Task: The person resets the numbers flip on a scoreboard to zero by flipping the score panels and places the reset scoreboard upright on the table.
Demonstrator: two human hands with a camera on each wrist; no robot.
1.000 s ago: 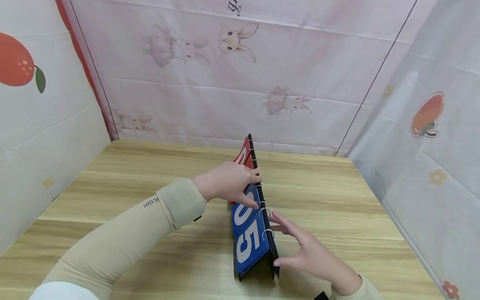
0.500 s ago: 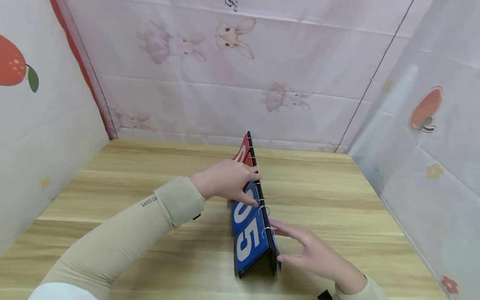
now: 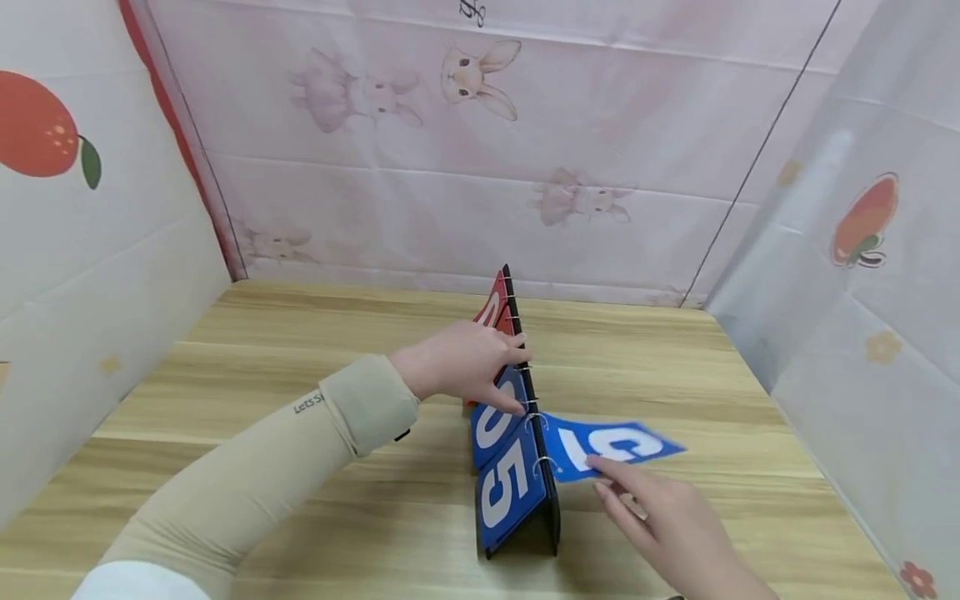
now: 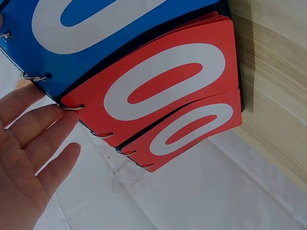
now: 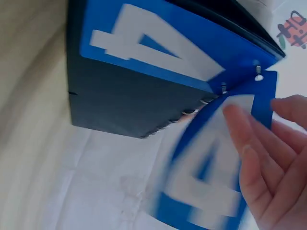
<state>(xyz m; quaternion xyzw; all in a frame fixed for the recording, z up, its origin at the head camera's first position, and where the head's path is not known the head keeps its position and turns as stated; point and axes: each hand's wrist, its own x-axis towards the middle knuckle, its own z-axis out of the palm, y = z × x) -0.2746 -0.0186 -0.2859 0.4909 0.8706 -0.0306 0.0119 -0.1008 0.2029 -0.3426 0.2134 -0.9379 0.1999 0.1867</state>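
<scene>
A black tabletop flip scoreboard (image 3: 557,521) stands like a tent, with number cards on rings along its top edge. Its left side bears blue cards (image 3: 501,496) reading 0 and 5, then red cards (image 4: 165,81) with zeros. My left hand (image 3: 463,360) holds the top ridge near the middle, thumb on the left side and fingers over the ridge. On the right side, a loose blue card (image 3: 600,446) swings out from the near rings, and fingers of my right hand (image 3: 671,521) touch it. In the right wrist view its blurred underside shows a 4; another 4 card (image 5: 158,40) lies against the board.
The scoreboard stands on a wood-grain table (image 3: 300,325). A pink rabbit-print sheet (image 3: 420,208) hangs behind the table, and white printed sheets (image 3: 862,333) line both sides.
The right hand has drawn back to the right and a blue card has swung up and out from the right side of the scoreboard. The left hand keeps its place on the ridge.
</scene>
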